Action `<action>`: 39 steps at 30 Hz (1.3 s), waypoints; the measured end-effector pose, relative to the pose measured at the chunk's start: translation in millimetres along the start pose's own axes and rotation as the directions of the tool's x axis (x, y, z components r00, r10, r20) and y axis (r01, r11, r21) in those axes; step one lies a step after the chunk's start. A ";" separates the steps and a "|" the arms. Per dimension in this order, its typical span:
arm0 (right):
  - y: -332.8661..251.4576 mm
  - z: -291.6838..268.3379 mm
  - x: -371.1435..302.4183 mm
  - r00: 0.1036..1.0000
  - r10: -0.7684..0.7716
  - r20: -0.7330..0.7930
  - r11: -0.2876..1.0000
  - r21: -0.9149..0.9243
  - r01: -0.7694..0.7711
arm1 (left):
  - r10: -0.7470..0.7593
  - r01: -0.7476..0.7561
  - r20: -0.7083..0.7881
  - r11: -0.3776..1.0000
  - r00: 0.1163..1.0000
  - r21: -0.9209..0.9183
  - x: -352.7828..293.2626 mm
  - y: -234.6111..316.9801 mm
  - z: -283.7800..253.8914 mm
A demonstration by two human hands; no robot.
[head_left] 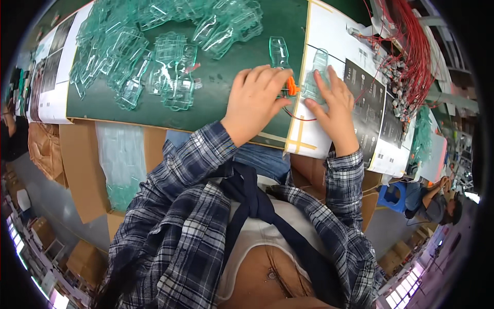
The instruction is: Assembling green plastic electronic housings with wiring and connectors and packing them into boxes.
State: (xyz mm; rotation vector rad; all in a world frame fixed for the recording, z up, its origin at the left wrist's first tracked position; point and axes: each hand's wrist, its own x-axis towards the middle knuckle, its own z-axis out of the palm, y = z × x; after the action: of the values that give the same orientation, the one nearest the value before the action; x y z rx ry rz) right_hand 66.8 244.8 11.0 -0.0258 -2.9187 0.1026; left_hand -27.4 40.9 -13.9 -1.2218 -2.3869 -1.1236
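Note:
My left hand [257, 100] is closed, fingers curled and thumb meeting a small orange plastic part [292, 86] at their tips. A clear green-tinted plastic shell [278, 50] sticks out just beyond those fingers; its near end is hidden. A thin red wire [301, 119] curves from below the orange part toward my right hand [335, 103]. Another clear plastic shell [320, 61] lies against the white sheet, its lower part between my right thumb and fingers. What else the left palm covers is hidden.
Many clear plastic shells [172, 67] are heaped on the green mat [221, 98] at the left. A bundle of red wires [411, 46] with small connectors lies at the right, beside printed sheets [364, 92]. Under the table's front edge stands a cardboard box [85, 170]. Another person [437, 203] sits at right.

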 end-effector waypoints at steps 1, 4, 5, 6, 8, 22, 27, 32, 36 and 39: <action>-5.4 -2.7 0.8 1.000 0.003 -0.001 1.000 0.007 -0.003 | -0.036 0.037 0.032 0.999 0.999 -0.035 -0.8 0.0 -2.4; -10.7 -1.0 2.6 0.987 0.156 0.047 0.987 0.028 -0.157 | -0.108 0.113 0.040 0.983 0.993 -0.143 -2.3 0.0 0.3; -7.4 8.0 2.8 0.980 0.196 -0.024 0.967 0.171 -0.189 | -0.105 0.110 0.044 0.984 0.993 -0.141 -2.3 0.2 1.7; -6.4 13.2 4.5 0.966 0.244 -0.086 0.927 0.313 -0.207 | -0.122 0.131 0.059 0.975 0.991 -0.179 -1.6 -0.1 2.5; -3.6 16.0 4.1 0.962 0.258 -0.091 0.931 0.291 -0.222 | -0.137 0.152 0.082 0.964 0.987 -0.217 -1.2 -0.6 4.6; -6.1 -0.2 19.2 0.963 0.259 -0.076 0.964 0.083 -0.252 | -0.146 0.163 0.087 0.958 0.985 -0.236 1.0 -4.0 4.3; -71.9 -8.6 24.9 0.974 0.172 -0.150 0.888 0.451 -0.087 | -0.211 0.200 0.009 0.911 0.978 -0.360 -6.2 -6.1 10.8; -72.0 2.2 37.3 0.970 0.181 -0.162 0.937 0.328 -0.120 | -0.237 0.214 -0.006 0.887 0.971 -0.409 -2.8 -6.4 18.2; -71.7 1.3 44.4 0.982 0.182 -0.047 0.936 0.313 -0.159 | -0.137 0.169 0.109 0.903 0.985 -0.394 3.8 -14.7 8.1; -70.9 4.6 45.3 0.983 0.170 -0.072 0.926 0.352 -0.135 | -0.225 0.318 0.227 0.729 0.948 -0.606 7.7 -7.8 -17.1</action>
State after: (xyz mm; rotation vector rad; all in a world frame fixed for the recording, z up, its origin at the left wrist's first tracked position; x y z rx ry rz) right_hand 21.0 175.0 21.4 -0.1953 -2.7500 0.6194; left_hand -40.5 30.2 -2.5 -1.1565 -2.4138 -2.1488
